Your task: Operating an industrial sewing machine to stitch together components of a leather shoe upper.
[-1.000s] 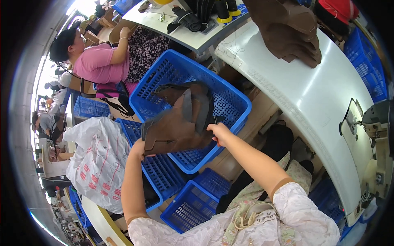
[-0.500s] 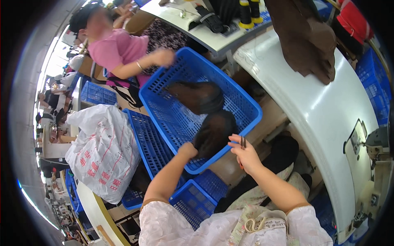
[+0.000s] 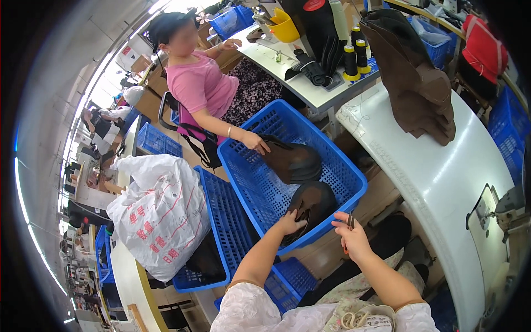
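A blue plastic basket [image 3: 355, 195] in front of me holds two bundles of dark brown leather boot uppers. At the end of the near bundle [image 3: 316, 198], my left hand [image 3: 290, 222] rests with its fingers apart, touching the leather. My right hand [image 3: 354, 239] is just outside the basket's near right rim, closed around small snips [image 3: 346, 250] with a dark metal tip and an orange end; some fingers stretch out. On the far bundle [image 3: 296, 161] lies the hand [image 3: 255, 143] of a co-worker in a pink top.
More brown uppers [image 3: 423, 94] lie on the white machine table [image 3: 387, 130] at right. A full white sack [image 3: 160, 216] sits left, beside another blue basket [image 3: 221, 207]. Behind are black thread cones [image 3: 350, 62] on a worktable [image 3: 310, 94] and the seated co-worker [image 3: 202, 83].
The co-worker's hand has come down from above the basket's rim onto the far bundle. My left hand, earlier closed at the near bundle, has spread its fingers. My view has shifted.
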`<state>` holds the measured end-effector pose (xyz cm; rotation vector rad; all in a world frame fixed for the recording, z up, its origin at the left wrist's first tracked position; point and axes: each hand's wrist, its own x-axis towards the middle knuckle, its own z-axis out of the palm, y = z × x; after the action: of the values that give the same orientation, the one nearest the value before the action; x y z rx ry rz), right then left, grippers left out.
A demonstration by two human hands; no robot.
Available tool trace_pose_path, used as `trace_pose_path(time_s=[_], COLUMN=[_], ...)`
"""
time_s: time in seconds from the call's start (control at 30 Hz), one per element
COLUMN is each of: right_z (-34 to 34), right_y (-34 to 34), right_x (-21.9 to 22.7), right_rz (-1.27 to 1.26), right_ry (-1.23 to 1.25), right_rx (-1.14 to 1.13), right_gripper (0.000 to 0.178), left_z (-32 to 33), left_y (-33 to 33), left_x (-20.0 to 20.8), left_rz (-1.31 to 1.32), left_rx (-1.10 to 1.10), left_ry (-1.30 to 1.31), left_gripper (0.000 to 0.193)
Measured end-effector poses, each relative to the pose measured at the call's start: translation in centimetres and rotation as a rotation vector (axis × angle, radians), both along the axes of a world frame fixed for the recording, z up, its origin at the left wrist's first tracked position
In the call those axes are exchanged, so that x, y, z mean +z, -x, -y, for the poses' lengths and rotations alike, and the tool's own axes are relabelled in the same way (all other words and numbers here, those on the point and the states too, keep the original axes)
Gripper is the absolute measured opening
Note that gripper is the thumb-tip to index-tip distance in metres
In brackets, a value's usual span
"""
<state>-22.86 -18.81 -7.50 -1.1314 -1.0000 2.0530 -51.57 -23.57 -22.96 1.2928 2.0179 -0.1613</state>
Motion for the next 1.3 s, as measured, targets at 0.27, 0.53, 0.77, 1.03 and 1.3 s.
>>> trace_pose_path(time_s=[0.27,0.53,0.77,1.03,1.3], right_z=[0.7,4.4,8.1,4.5,4.7], right_y=[-1.6,-12.3,-30.0,-39.5,-40.8], right_x=[1.3,3.7,7.6,8.5,6.3], right_rz=[0.037,0.071,0.566,1.326,1.396], right_ry=[0.026,-0.134,-0.422,-0.846,-1.035], right_rx=[0.082,-0.132,-0.526,-0.315,-0.146], right_gripper=[0.044,0.036,0.02,0.031,0.044], left_z=[0.3,1.6,10.2,7.5,6.7], left_y=[-0.3,-7.7,-14.6,-21.7,-21.0], left_x=[-0.1,7.5,-5.0,-10.9,-11.2], left_rz=[-0.034,-0.182,0.392,0.526,0.457], left_rx=[0.014,0.007,-0.112,0.515,0.365], left_ry=[-0.047,-0.911,-0.168,0.542,0.492], left_gripper=[0.09,0.034,0.052,0.045,0.043])
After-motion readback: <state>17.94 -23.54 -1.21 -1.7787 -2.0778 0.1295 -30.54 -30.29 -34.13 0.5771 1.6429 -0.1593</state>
